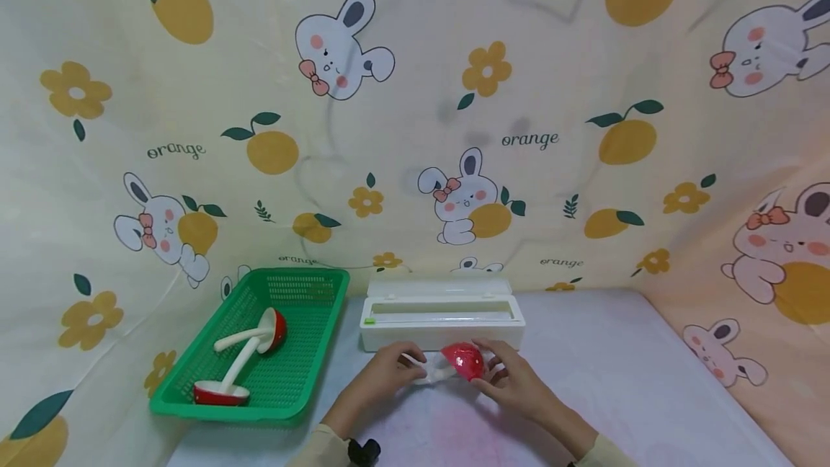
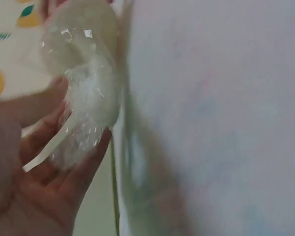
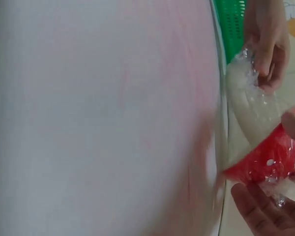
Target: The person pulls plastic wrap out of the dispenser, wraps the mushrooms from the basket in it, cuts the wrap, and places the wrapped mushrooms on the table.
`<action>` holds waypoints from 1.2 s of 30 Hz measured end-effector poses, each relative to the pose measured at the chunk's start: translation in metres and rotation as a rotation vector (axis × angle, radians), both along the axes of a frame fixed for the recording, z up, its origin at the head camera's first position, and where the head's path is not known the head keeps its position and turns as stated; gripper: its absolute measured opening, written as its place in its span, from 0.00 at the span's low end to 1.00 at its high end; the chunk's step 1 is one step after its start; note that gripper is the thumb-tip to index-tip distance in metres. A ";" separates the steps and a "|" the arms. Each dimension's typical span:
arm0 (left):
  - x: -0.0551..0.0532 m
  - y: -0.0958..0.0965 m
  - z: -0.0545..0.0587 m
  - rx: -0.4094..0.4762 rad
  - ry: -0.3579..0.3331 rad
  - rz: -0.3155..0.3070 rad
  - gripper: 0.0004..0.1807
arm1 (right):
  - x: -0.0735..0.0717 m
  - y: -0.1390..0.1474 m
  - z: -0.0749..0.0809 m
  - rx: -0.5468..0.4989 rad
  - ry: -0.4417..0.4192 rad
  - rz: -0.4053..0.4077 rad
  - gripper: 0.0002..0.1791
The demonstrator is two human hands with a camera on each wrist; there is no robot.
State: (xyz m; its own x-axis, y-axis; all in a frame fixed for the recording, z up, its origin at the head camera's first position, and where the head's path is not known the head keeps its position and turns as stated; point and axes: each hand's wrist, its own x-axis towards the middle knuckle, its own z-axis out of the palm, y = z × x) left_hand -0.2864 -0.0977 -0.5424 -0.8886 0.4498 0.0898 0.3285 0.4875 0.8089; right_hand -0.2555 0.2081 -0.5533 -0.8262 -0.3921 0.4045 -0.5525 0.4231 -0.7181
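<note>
A toy mushroom (image 1: 464,361) with a red, white-spotted cap and a white stem lies sideways over the table, wrapped in clear cling film. My left hand (image 1: 390,369) pinches the filmed stem end, thumb on one side and fingers on the other. At the cap, my right hand (image 1: 515,380) holds with its thumb and fingers spread around the red dome. Bunched film (image 2: 83,132) gathers by the left fingertips in the left wrist view. The right wrist view shows the red cap (image 3: 273,157) between the right thumb and fingers.
Just behind the hands stands a white cling film dispenser (image 1: 441,338), lid raised, with a green slider (image 1: 369,321). To the left, a green basket (image 1: 318,352) contains two more mushrooms (image 1: 220,393) with red caps. A patterned curtain (image 1: 402,128) surrounds the white-covered table (image 1: 596,352).
</note>
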 end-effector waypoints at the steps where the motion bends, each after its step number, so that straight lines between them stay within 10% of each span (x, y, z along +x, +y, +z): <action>1: 0.001 -0.004 0.000 0.008 -0.006 -0.014 0.09 | 0.000 0.000 0.000 0.009 -0.003 0.006 0.39; 9: 0.001 -0.024 0.006 -0.021 0.001 -0.083 0.20 | -0.005 -0.001 -0.003 0.039 0.029 0.014 0.42; 21: -0.002 -0.002 -0.007 0.128 0.082 0.159 0.10 | -0.003 -0.004 -0.001 0.043 0.077 -0.037 0.37; 27: 0.003 0.007 -0.007 0.019 0.225 0.091 0.08 | -0.001 -0.006 0.005 0.072 0.084 -0.115 0.33; 36: 0.007 0.016 -0.002 -0.221 0.264 0.044 0.14 | 0.000 -0.012 0.008 0.102 0.079 -0.112 0.31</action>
